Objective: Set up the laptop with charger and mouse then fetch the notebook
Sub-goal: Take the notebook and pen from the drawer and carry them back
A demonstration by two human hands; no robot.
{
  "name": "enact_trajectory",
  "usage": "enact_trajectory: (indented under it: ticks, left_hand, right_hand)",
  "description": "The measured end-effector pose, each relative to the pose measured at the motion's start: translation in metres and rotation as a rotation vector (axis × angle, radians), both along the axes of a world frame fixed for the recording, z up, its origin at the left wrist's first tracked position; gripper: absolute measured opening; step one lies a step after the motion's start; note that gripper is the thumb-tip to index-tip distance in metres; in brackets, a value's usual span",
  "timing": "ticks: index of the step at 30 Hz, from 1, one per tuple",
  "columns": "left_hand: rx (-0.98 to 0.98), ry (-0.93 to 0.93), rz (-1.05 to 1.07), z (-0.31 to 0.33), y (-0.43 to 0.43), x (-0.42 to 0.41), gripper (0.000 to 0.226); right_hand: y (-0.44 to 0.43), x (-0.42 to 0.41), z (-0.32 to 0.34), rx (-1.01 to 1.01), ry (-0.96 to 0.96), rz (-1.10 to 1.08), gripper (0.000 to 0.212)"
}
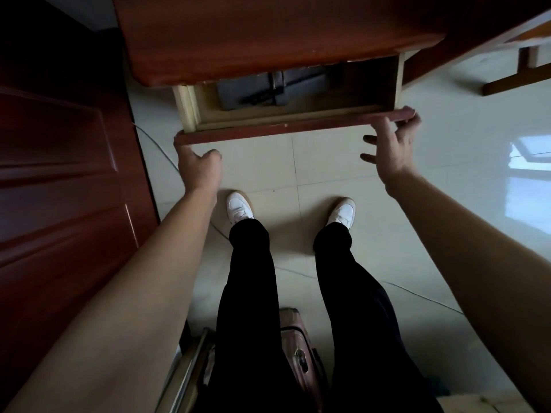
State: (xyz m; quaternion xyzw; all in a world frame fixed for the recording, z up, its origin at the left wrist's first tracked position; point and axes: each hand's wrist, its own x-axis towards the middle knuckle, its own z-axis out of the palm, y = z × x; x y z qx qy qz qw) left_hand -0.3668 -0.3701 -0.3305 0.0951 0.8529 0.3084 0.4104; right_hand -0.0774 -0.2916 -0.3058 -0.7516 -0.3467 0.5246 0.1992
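Under the desk [268, 31] | drawer [283, 126] half out | left hand [199, 168] curled on its front's left end, right hand [393, 144] holding the right end | dark flat item [253, 90], perhaps laptop, inside: likely rigid, heavyish; lift by both edges.

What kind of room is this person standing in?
Probably a bedroom or study in a home, though that is a guess. A wooden desk has its drawer pulled open over a shiny tiled floor, a dark wooden door stands at the left, and a pink suitcase sits behind the legs.
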Motion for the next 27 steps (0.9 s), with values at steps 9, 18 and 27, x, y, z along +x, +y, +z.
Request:
enact_trajectory:
  ticks: [9,18,27]
  left_hand:
    - [-0.053,-0.155,0.069,0.001,0.0,-0.01,0.056]
    - [0.121,0.496,-0.173,0.042,-0.001,-0.005,0.048]
    - [-0.145,0.198,-0.716,0.038,0.062,0.013,0.084]
  right_hand:
    - [-0.006,-0.012,-0.01,-0.095,0.063,-0.162,0.057]
    - [0.005,-0.02,0.016,0.287,-0.614,0.323,0.078]
    - [0.051,-0.061,0.012,-0.035,-0.403,0.69,0.086]
